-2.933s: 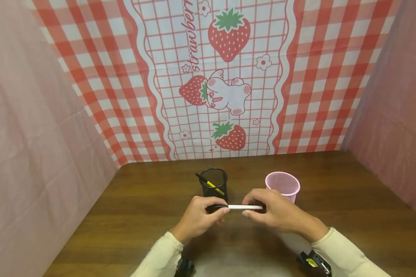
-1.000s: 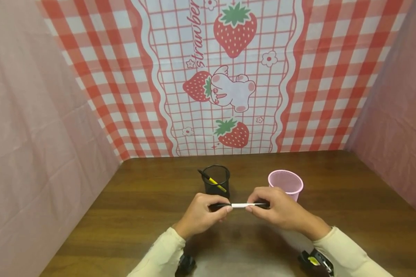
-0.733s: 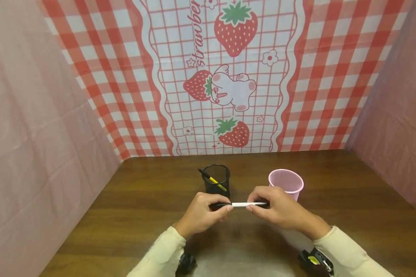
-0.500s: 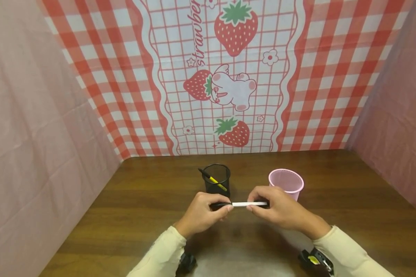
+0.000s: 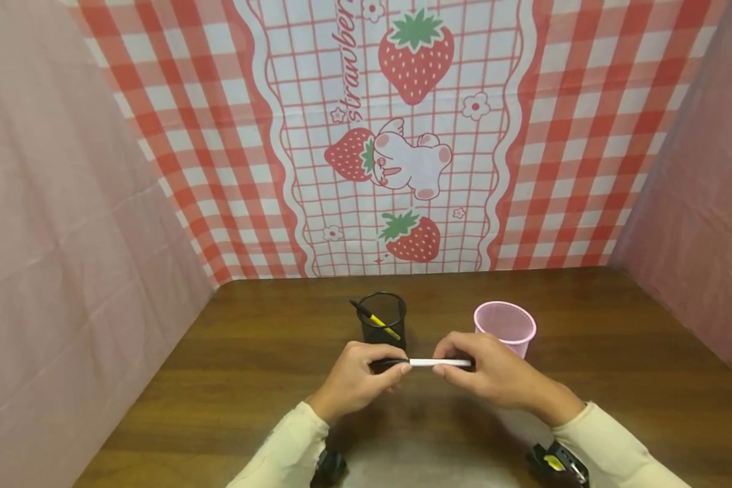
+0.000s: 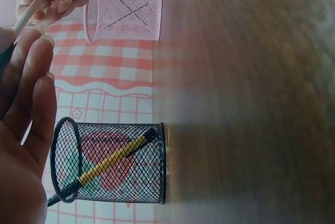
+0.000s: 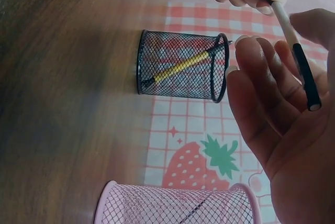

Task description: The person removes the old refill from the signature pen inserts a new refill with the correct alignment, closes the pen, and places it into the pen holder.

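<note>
Held level between both hands is a white-and-black marker pen [image 5: 423,362]. The left hand [image 5: 349,379] pinches its black part at the left between thumb and fingers. My right hand [image 5: 494,371] pinches the white barrel near the other end, thumb in front and forefinger behind. In the right wrist view the marker [image 7: 285,22] shows a black end section lying over the right palm. Just behind the left hand stands a black mesh pen cup [image 5: 373,337] with a yellow-and-black pen [image 5: 375,319] leaning inside. A pink mesh cup [image 5: 505,322] stands behind the right hand, partly covered by it.
The brown wooden table [image 5: 250,352] reaches back to a red-and-white checked cloth [image 5: 244,169] with strawberry prints. Pink cloth hangs at the left [image 5: 85,224] and right [image 5: 701,257]. Dark wrist devices [image 5: 558,462] are strapped under the cream sleeves.
Both hands keep their grip on the marker in nearly the same place. At its right part, more white shows now where black was visible a second ago. The head view has shifted slightly.
</note>
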A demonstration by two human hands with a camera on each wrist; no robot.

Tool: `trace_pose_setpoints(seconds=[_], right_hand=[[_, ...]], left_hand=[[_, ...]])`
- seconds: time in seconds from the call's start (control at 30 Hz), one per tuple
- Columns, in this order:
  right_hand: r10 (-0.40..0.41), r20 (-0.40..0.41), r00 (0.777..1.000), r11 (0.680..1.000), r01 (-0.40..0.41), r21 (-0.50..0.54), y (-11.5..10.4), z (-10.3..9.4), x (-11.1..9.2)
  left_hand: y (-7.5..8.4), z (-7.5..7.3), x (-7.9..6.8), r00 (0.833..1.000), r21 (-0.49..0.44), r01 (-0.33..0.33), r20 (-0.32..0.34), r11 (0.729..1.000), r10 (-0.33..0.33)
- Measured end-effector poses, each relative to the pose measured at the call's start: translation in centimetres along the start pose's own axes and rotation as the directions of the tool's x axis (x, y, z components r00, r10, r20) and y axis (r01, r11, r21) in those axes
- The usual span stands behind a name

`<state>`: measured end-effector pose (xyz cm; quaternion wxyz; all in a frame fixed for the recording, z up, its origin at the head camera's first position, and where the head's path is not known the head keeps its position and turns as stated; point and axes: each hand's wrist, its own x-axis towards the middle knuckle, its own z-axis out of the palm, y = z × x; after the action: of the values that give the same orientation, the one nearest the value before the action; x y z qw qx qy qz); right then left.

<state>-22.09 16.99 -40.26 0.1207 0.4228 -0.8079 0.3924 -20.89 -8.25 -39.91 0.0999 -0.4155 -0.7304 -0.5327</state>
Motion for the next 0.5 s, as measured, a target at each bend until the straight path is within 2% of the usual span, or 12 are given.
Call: trace_pose_setpoints(seconds=[0.5], right_hand=[[-0.050, 0.027, 0.998, 0.999, 0.050, 0.008, 0.28, 0.01, -0.03]], left_hand=[[-0.10, 0.11, 0.09, 1.000, 0.015, -0.020, -0.024, 1.000, 0.021]])
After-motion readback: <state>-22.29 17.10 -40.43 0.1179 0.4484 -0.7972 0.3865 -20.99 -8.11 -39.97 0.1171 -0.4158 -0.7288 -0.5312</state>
